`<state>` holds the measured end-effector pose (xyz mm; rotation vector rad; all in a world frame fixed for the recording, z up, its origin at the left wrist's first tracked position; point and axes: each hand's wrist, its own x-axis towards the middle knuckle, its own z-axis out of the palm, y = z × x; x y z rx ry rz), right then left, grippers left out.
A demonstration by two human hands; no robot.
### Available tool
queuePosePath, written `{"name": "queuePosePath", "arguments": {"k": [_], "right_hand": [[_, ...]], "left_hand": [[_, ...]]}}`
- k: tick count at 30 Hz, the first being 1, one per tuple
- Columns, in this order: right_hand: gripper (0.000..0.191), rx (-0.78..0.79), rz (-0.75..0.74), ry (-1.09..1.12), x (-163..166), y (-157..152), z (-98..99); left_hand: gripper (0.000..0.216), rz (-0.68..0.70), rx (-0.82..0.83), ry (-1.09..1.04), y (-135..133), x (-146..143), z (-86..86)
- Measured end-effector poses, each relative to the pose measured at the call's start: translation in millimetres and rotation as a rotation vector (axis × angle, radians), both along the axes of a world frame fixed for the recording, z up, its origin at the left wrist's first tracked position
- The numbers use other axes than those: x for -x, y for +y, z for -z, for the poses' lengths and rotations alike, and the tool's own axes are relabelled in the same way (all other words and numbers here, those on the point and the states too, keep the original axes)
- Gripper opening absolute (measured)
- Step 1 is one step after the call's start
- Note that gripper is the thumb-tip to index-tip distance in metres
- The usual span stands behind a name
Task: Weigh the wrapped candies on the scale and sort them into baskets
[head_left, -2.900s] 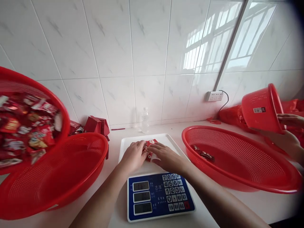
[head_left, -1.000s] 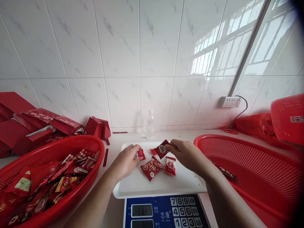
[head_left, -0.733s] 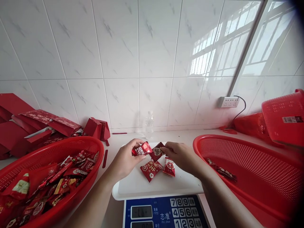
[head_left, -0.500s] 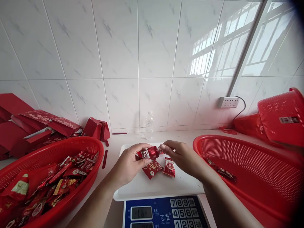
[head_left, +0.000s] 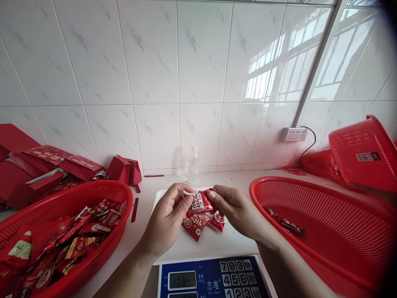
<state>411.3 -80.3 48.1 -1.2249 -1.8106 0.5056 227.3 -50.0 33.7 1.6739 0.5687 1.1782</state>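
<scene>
Both hands meet above the white pan (head_left: 186,248) of a blue-faced scale (head_left: 207,281). My left hand (head_left: 166,219) pinches a small red candy packet (head_left: 200,203) between thumb and fingers. My right hand (head_left: 234,209) pinches the same cluster of red wrappers from the right side. Two more red packets lie on the pan just below: a larger one (head_left: 194,223) and a smaller one (head_left: 217,221) partly hidden by my right hand.
A red mesh basket (head_left: 93,252) full of red sweets sits at left. A large red basket (head_left: 310,231) with a few dark bars (head_left: 287,225) is at right, a tilted red basket (head_left: 362,153) behind it. Red boxes (head_left: 49,165), a water bottle (head_left: 192,165), and a wall socket (head_left: 294,134) are at the back.
Earlier, another person's hands tipped baskets at both sides. Since a second ago my hands lifted separate packets off the pan and brought them together at the centre.
</scene>
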Motion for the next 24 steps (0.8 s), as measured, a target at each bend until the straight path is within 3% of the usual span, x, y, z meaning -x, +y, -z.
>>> {"name": "queuePosePath", "arguments": {"k": [4,7,10,13,16,18,21,24], "right_hand": [[0.051,0.005,0.012,-0.009,2,-2,-2.2],[0.051,0.029,0.009,0.025,2,-2,-2.8],[0.05,0.059,0.004,0.092,2,-3,-3.6],[0.051,0.106,-0.024,0.186,1,-3,-4.3],[0.054,0.143,-0.063,0.222,-2,-2,-4.3],[0.055,0.131,-0.021,0.16,-7,0,-3.6],[0.045,0.119,0.123,-0.095,-15,2,-1.3],[0.016,0.154,0.006,-0.403,-15,2,3.4]], "left_hand": [[0.016,0.016,0.062,-0.148,0,-4,4.3],[0.017,-0.001,0.017,-0.065,1,-1,2.2],[0.017,-0.095,-0.238,0.162,0,4,-0.5],[0.035,-0.237,-0.548,0.316,0,5,2.2],[0.033,-0.291,-0.69,0.366,1,2,6.1],[0.024,-0.299,-0.644,0.42,2,2,5.4],[0.028,-0.405,-0.476,0.559,8,5,0.3],[0.029,-0.53,-0.394,0.765,17,11,-3.2]]}}
